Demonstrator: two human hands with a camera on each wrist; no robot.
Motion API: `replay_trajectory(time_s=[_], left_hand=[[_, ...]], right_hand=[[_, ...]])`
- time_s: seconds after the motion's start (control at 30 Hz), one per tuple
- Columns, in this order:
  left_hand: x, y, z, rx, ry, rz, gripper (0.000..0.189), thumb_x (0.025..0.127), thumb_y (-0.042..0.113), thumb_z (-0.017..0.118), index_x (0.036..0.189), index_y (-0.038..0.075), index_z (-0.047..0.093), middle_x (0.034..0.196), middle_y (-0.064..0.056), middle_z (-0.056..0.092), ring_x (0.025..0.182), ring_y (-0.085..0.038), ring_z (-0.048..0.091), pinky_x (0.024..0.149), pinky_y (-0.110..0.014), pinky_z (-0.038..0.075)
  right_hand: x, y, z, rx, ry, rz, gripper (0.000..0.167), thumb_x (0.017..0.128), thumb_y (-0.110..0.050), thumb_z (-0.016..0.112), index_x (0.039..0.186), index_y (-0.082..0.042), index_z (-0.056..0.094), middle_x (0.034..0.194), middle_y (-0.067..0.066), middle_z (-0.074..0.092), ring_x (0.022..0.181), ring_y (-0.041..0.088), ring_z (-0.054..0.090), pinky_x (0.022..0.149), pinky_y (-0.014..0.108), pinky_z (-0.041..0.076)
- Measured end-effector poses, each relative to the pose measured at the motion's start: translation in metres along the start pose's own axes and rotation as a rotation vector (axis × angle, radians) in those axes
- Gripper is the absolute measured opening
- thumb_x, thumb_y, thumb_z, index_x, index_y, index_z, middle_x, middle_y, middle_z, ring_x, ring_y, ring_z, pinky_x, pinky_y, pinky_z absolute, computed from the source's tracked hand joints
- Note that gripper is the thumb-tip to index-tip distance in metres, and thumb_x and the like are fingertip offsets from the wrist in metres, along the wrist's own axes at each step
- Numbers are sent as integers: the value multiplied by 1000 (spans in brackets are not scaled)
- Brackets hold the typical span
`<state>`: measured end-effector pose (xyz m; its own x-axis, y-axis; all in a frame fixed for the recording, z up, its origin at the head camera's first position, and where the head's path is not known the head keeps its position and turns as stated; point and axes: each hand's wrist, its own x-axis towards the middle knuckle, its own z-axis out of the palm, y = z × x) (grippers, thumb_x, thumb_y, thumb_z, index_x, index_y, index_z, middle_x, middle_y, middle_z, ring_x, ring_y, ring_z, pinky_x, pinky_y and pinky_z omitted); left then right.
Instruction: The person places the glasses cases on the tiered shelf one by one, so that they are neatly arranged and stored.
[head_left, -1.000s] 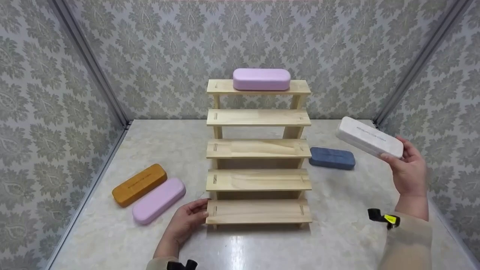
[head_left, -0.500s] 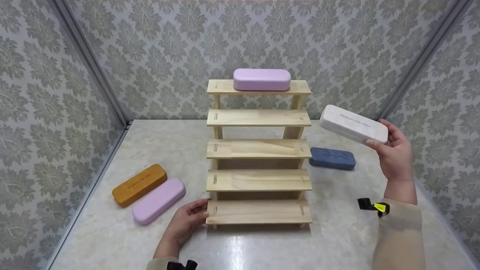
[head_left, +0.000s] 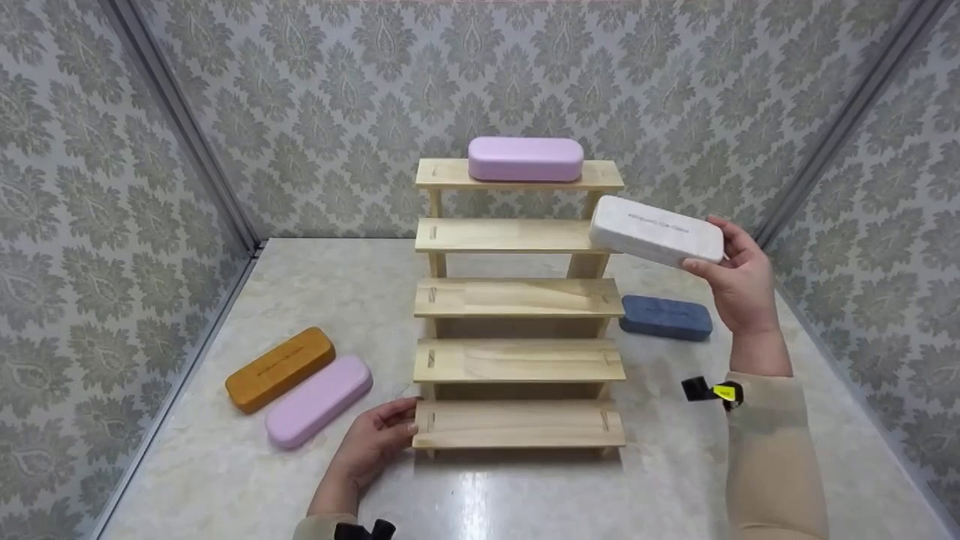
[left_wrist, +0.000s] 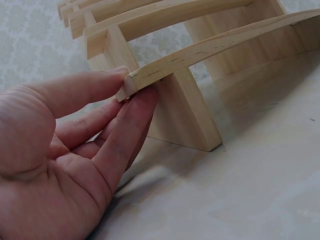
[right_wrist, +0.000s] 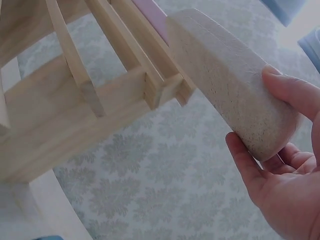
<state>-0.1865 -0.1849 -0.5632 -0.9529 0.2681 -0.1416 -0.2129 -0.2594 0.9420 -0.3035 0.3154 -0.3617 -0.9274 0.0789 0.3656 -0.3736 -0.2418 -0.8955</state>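
Note:
A stepped wooden shelf rack (head_left: 517, 300) stands mid-table. My left hand (head_left: 376, 442) pinches the left end of its lowest board (left_wrist: 160, 64), thumb on top and fingers beneath, as the left wrist view shows. With its thumb and fingers, my right hand (head_left: 742, 281) grips the right end of a white glasses case (head_left: 660, 229) with lettering on its lid. The white case is tilted, its left end overlapping the right end of the second board from the top in the head view. On the top board sits a lilac glasses case (head_left: 525, 159).
Right of the rack lies a blue case (head_left: 666, 318) on the table. To the left, an orange-brown case (head_left: 280, 370) and another lilac case (head_left: 319, 402) lie side by side at a slant. Patterned walls (head_left: 337, 97) enclose the table at the back and sides.
My right hand has carried the white case leftward and up, from right of the blue case to the rack's right side. My left hand has stayed at the lowest board.

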Motion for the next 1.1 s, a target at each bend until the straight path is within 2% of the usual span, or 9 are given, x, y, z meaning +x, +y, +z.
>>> replay_trajectory(time_s=[0.2,0.43,0.6,0.93,1.1], left_hand=[[0,0,0,-3,-3,-1,61,94,-5,65,148,-17,38,120,-2,72,109,-12,68,92,-28,60],[0,0,1,4,7,-3,59,94,-5,65,147,-17,40,117,0,72,108,-11,68,92,-28,60],[0,-1,0,-1,5,-4,59,93,-5,65,147,-16,41,118,0,73,108,-12,69,91,-28,60],[1,0,1,15,28,-12,57,93,-4,67,145,-15,44,115,0,72,107,-13,68,89,-26,60],[1,0,1,23,22,-3,60,93,-2,67,145,-17,41,116,-2,72,108,-12,68,89,-26,60]], right_hand=[[11,5,24,-49,-45,25,64,85,16,72,141,-7,51,129,5,57,110,14,63,86,20,60],[24,11,57,-122,-90,56,74,83,17,73,149,1,43,132,1,57,114,13,61,88,18,58],[32,15,79,-154,-128,70,75,83,18,72,150,3,42,132,1,57,114,12,62,89,19,58],[48,25,112,-189,-199,110,79,79,19,74,150,7,42,128,-1,57,112,10,60,89,16,55],[54,27,125,-238,-209,145,78,78,18,76,148,3,45,127,0,57,111,11,60,88,16,55]])
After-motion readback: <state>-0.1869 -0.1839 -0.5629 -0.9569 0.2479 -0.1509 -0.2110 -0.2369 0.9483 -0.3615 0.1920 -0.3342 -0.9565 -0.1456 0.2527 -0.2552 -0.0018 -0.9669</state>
